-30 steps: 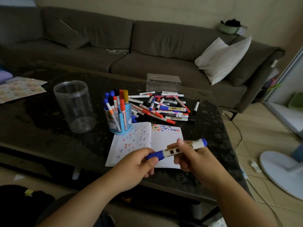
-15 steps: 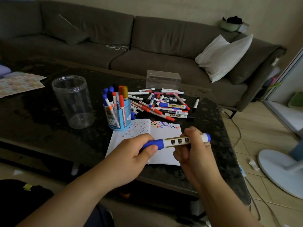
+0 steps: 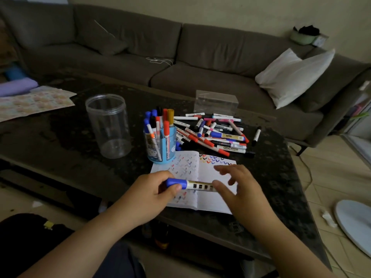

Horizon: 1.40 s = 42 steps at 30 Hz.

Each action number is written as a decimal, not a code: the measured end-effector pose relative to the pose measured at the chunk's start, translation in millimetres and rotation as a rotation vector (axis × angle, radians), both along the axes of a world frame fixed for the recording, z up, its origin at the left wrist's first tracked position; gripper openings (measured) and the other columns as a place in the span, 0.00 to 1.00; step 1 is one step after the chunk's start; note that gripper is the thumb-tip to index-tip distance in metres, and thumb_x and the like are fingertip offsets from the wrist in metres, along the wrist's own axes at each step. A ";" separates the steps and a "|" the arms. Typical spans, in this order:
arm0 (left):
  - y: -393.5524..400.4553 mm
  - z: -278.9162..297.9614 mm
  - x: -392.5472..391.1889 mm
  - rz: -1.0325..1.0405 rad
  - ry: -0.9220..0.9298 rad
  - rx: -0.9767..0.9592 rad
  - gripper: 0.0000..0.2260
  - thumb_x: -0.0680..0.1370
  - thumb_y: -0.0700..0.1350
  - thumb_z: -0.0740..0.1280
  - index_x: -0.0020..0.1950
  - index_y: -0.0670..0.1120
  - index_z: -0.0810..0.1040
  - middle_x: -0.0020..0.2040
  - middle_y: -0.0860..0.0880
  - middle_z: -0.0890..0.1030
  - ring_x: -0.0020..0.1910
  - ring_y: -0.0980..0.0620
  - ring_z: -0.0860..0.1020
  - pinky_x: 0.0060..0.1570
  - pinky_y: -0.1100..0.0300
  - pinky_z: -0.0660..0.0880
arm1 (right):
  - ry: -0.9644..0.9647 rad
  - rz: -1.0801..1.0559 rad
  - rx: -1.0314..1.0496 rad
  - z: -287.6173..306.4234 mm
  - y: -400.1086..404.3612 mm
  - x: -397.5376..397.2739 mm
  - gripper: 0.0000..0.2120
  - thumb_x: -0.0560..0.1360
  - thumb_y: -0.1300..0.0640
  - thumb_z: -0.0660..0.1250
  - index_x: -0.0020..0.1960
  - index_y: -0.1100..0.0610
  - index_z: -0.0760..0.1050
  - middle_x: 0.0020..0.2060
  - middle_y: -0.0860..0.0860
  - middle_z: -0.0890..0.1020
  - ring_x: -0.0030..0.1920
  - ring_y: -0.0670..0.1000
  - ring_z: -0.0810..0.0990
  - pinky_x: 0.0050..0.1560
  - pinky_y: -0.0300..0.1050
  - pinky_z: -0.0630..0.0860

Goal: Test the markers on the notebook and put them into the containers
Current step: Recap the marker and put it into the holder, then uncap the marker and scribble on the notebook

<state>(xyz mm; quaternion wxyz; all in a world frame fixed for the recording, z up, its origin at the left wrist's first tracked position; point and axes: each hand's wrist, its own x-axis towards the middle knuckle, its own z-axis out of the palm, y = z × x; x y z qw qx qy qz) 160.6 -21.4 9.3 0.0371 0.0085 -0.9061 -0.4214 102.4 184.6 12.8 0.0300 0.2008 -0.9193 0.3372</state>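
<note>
**Light, rigid marker, held at its cap end**

The left hand [image 3: 152,194] pinches the blue-capped marker [image 3: 192,184] by its cap above the near side of the open notebook [image 3: 208,199]. The right hand [image 3: 239,189] hovers at the barrel, fingers spread and blurred, gripping nothing. The marker looks light, stiff and smooth; the barrel's middle seems the surest place to hold it while pulling the cap.

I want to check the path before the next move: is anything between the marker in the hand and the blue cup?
Nothing visible blocks it. The left hand holds the blue marker over the notebook, and the blue cup stands just beyond the page. The cup is already crowded with markers.
</note>
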 end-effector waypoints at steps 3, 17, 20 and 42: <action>-0.1 -0.8 -3.3 -0.003 -0.007 -0.034 0.06 0.77 0.52 0.63 0.42 0.52 0.75 0.34 0.53 0.75 0.33 0.60 0.73 0.30 0.70 0.65 | 0.083 0.269 0.170 -1.0 -23.5 -1.6 0.19 0.76 0.50 0.66 0.67 0.43 0.70 0.56 0.38 0.70 0.56 0.38 0.69 0.56 0.26 0.63; -39.7 -7.1 -53.3 0.257 0.131 -0.160 0.15 0.78 0.46 0.64 0.64 0.51 0.70 0.63 0.55 0.71 0.56 0.61 0.71 0.40 0.74 0.67 | 0.044 0.027 -0.247 46.4 -91.4 -85.3 0.05 0.77 0.56 0.65 0.51 0.48 0.71 0.45 0.47 0.77 0.40 0.40 0.74 0.39 0.31 0.68; -39.3 -9.3 -61.3 0.249 0.128 -0.124 0.15 0.78 0.46 0.64 0.64 0.52 0.69 0.63 0.55 0.70 0.55 0.61 0.71 0.40 0.74 0.68 | -0.003 0.050 -0.220 43.6 -111.0 -101.5 0.06 0.78 0.57 0.64 0.54 0.51 0.72 0.49 0.49 0.78 0.44 0.44 0.75 0.41 0.33 0.68; -0.1 -58.4 -94.6 0.071 0.069 -0.110 0.10 0.78 0.45 0.63 0.59 0.50 0.74 0.51 0.57 0.74 0.52 0.60 0.73 0.53 0.67 0.70 | -0.086 -0.012 0.066 -73.1 -51.1 -116.9 0.19 0.79 0.56 0.61 0.69 0.51 0.68 0.66 0.48 0.70 0.63 0.47 0.71 0.62 0.39 0.68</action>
